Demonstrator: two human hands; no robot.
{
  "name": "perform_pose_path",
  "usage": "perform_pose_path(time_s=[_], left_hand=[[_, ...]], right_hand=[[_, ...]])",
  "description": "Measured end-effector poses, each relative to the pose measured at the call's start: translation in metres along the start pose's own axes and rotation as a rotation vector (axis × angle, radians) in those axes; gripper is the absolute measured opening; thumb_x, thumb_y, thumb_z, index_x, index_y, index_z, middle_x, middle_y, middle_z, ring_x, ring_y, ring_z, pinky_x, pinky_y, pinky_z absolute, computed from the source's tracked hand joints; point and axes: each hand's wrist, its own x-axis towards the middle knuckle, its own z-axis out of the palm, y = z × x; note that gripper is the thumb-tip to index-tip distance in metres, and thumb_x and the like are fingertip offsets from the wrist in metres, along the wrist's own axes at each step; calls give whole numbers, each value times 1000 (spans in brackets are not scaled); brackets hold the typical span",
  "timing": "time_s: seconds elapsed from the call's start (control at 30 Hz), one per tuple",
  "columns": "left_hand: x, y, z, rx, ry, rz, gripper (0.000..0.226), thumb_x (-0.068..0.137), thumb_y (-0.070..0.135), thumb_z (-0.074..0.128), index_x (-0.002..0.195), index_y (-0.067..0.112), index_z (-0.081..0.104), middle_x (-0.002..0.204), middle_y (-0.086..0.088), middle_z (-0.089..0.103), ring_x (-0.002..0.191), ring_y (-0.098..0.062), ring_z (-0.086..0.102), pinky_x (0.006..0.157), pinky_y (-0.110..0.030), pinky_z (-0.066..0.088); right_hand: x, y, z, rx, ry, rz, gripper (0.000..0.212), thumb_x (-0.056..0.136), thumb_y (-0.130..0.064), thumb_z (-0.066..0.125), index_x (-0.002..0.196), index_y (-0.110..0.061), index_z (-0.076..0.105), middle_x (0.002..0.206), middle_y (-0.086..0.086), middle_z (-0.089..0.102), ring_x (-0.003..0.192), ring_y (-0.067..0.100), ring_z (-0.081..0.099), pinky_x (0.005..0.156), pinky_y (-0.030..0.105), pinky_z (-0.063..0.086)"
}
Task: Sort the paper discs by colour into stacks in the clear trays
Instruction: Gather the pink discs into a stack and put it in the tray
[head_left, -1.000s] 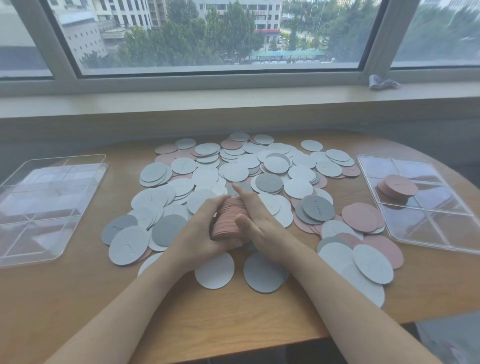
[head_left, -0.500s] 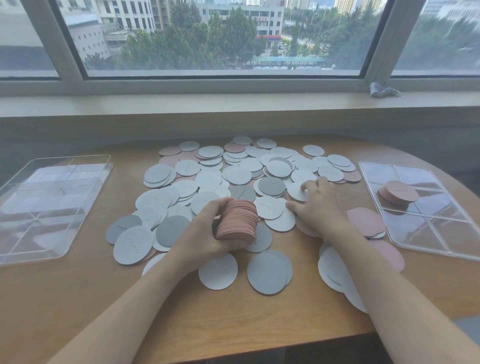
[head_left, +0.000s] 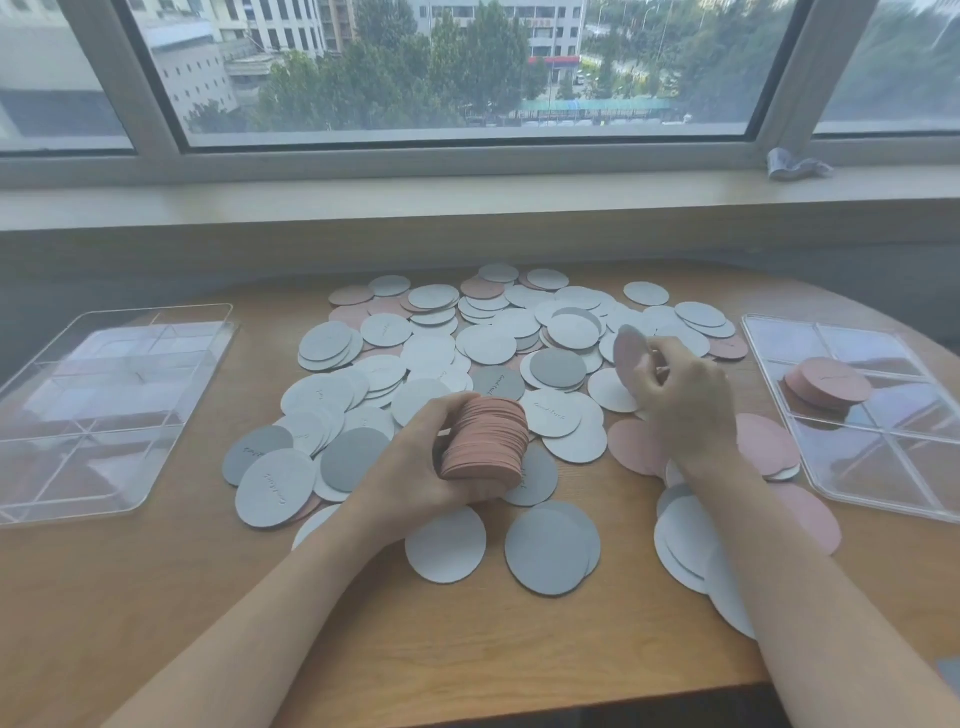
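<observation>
Several white, grey and pink paper discs (head_left: 488, 343) lie scattered over the wooden table. My left hand (head_left: 415, 467) grips a thick stack of pink discs (head_left: 485, 441) just above the table's middle. My right hand (head_left: 685, 400) pinches a single pink disc (head_left: 629, 353), lifted and tilted on edge above the pile. A clear divided tray (head_left: 878, 483) at the right holds a short pink stack (head_left: 826, 387) in one compartment. Another clear divided tray (head_left: 104, 410) at the left holds no discs.
The table (head_left: 182, 597) ends at a curved front edge near me. A window sill (head_left: 467, 197) runs behind the table, with a crumpled bit of paper (head_left: 797, 163) at its right. Loose pink discs (head_left: 810, 514) lie between my right arm and the right tray.
My right hand let go of the pink stack, reached right into the pile and lifted one pink disc. My left hand kept the stack and barely moved.
</observation>
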Motion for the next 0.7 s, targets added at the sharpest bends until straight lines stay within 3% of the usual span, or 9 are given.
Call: perform_pose_path(time_s=[0.07,0.13,0.27,0.33,0.47,0.57,0.7], left_hand=[[0,0,0,1,-1,1,86,71,21,91,142,30,43,128,16,63,113,-6,65,95,-30,53],[0,-1,0,3,-3,-1,87,71,22,91,143,30,43,128,18,63,112,-7,66,95,-29,53],[-1,1,0,2,-8,-3,87,71,21,91,142,31,43,125,22,62,111,-7,67,92,-25,54],[-2,2,0,-2,-8,-5,87,71,20,91,142,31,43,125,22,62,111,-6,66,91,-24,53],[-2,2,0,-4,-6,-12,89,71,21,91,144,30,42,129,19,61,113,-6,65,95,-28,53],[-2,3,0,-4,-4,-7,87,71,21,91,143,30,43,126,21,63,111,-6,67,90,-22,53],[-2,3,-1,-5,-6,-1,86,71,19,91,142,29,44,123,23,63,110,-7,67,87,-17,52]], right_hand=[[-5,-3,-5,206,-17,15,15,95,-16,57,100,-15,71,74,-3,68,70,6,62,64,18,43],[-7,-6,-7,326,-48,31,16,94,-17,61,105,-18,73,78,-13,67,73,-6,60,64,5,38],[-6,-4,-10,462,-67,105,24,92,-22,66,115,-28,68,79,-13,68,74,-3,62,67,7,41],[-5,-1,-13,450,-69,122,23,91,-22,66,111,-31,68,79,-11,69,74,0,62,69,11,44],[2,-1,-20,262,-210,133,14,90,-24,63,98,-30,74,91,-13,72,91,7,65,87,30,50],[5,-3,-22,-70,-311,95,23,91,-26,58,110,-25,72,97,0,72,100,25,63,97,41,44],[1,-3,-15,-350,-351,13,32,90,-38,57,116,-21,67,112,4,65,109,29,55,97,45,38]])
